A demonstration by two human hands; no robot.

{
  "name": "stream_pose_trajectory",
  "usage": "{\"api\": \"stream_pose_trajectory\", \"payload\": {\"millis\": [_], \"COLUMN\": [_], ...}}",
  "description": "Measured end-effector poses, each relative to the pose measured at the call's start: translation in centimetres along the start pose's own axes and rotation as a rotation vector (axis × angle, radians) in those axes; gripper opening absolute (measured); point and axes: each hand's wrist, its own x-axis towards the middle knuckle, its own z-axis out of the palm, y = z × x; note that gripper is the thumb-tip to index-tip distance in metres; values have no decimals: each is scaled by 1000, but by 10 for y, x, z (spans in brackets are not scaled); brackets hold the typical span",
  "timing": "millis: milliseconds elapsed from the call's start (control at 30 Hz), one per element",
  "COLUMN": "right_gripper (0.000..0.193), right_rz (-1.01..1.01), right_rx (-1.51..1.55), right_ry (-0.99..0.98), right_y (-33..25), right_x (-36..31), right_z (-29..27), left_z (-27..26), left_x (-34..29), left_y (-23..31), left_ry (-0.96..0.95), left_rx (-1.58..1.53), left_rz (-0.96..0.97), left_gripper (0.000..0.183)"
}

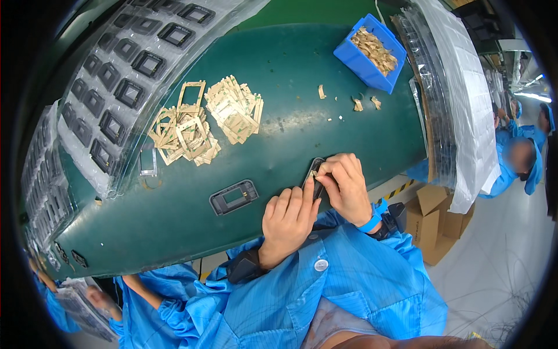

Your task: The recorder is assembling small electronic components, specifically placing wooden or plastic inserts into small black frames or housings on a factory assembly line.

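Note:
A black plastic housing (317, 163) stands tilted at the table's near edge, mostly covered by my hands. My left hand (289, 220) grips it, with the index fingertip pressed on its face and the thumb at its lower part. Thumb and index finger of my right hand (347, 181) pinch a small tan paper strip (313, 174) against that housing. To the left, a second black plastic frame (233, 196) with a rectangular opening lies flat, touched by neither hand.
Two piles of tan paper frames, a left one (185, 135) and a right one (235, 109), lie on the green table (290, 75). A blue bin (343, 55) holds tan scraps. Clear trays (123, 72) carry black frames at left. Stacked trays (433, 104) and a cardboard box (427, 224) stand right.

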Motion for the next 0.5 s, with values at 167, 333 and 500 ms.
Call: {"api": "stream_pose_trajectory", "payload": {"millis": [167,333,500], "right_gripper": [20,21,17], "right_rz": [-25,-119,-201], "right_rx": [-42,29,219], "right_ry": [-28,-127,-314], "right_y": [-6,-12,-15], "right_x": [-15,-27,-23], "right_z": [-6,-13,-42], "left_z": [-5,-16,-21], "left_x": [3,6,18], "left_y": [-3,-4,-6], "left_ry": [55,-19,-69], "left_rx": [-231,-351,-514], "left_rz": [-96,-203,-307], "left_gripper": [43,50,53]}}
